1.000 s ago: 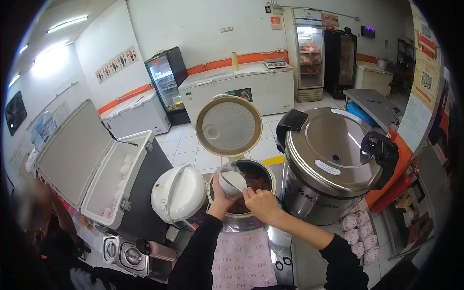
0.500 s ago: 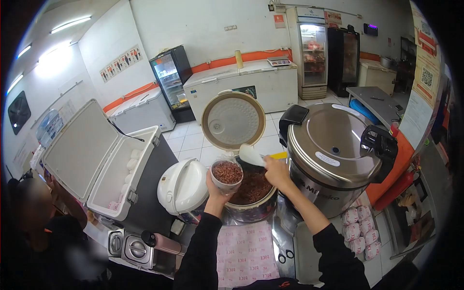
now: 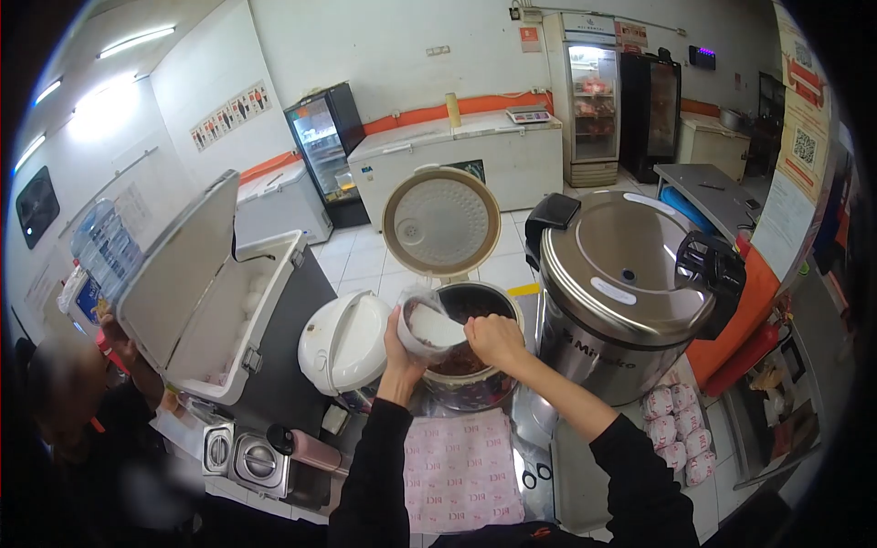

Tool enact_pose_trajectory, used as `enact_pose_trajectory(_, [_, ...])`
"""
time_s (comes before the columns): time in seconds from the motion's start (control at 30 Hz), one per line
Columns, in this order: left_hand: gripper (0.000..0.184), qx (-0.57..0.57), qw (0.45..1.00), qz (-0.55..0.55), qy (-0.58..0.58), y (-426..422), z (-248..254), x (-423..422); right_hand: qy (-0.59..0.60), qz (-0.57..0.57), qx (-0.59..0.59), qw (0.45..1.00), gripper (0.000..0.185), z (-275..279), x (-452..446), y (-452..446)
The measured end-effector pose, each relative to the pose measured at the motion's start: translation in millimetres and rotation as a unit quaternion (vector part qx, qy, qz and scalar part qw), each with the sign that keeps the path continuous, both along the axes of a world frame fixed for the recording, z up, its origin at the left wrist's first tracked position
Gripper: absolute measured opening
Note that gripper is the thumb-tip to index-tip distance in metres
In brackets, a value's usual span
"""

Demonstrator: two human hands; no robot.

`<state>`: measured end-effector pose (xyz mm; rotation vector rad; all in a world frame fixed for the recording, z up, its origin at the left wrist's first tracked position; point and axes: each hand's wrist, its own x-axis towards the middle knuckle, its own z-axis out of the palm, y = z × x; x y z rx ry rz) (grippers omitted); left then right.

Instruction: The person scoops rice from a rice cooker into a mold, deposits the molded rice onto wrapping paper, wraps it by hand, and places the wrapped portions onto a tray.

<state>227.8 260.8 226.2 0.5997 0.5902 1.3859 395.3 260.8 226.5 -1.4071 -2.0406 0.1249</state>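
My left hand point(image 3: 398, 358) grips a bowl point(image 3: 422, 351) with a clear plastic lining, tilted over the left side of an open rice cooker point(image 3: 470, 395). My right hand point(image 3: 493, 341) is closed on the handle of a white rice paddle point(image 3: 437, 326). The paddle's flat blade lies across the bowl's mouth and hides most of what is inside. Reddish-brown rice point(image 3: 468, 362) shows in the cooker below my hands. The cooker's round lid point(image 3: 442, 222) stands raised behind it. Printed wrapping paper point(image 3: 463, 470) lies in front of the cooker.
A closed white rice cooker point(image 3: 343, 342) stands left, and a large steel cooker point(image 3: 621, 292) right. Scissors point(image 3: 537, 475) lie beside the paper. Several wrapped packets point(image 3: 678, 434) sit at right. Another person's hand point(image 3: 119, 338) is by the open cooler box point(image 3: 301, 315).
The paddle has come down and left from above the cooker onto the bowl. The bowl has tilted, covering its rice from view. The cooler's lid has swung partly toward its box.
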Motion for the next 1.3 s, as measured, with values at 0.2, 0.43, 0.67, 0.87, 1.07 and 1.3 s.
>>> enact_pose_trajectory(0.2, [0.057, -0.021, 0.997, -0.044, -0.06, 2, -10, -5, -0.043, 0.003, -0.02, 0.999, 0.044, 23, 13, 14])
enact_pose_trajectory(0.43, [0.058, -0.056, 0.993, -0.018, -0.105, 0, -26, 4, -0.049, -0.004, -0.003, 0.999, 0.044, 16, 4, 18])
enact_pose_trajectory(0.67, [0.062, -0.033, 0.992, -0.039, -0.118, 6, -19, 9, -0.068, 0.013, 0.022, 0.997, 0.043, 11, 4, 2])
enact_pose_trajectory(0.87, [0.063, -0.051, 0.993, -0.001, -0.11, -13, -12, 1, -0.06, -0.043, 0.065, 0.995, 0.043, 30, 15, 19])
enact_pose_trajectory(1.07, [0.057, -0.049, 0.977, -0.077, -0.192, -62, -37, -32, -0.298, -0.063, 0.0, 0.952, 0.017, 6, 12, 51])
enact_pose_trajectory(1.3, [0.058, 0.224, 0.64, -0.066, 0.732, -146, -117, -23, -0.169, -0.085, 0.174, 0.966, 0.027, -12, -7, -39])
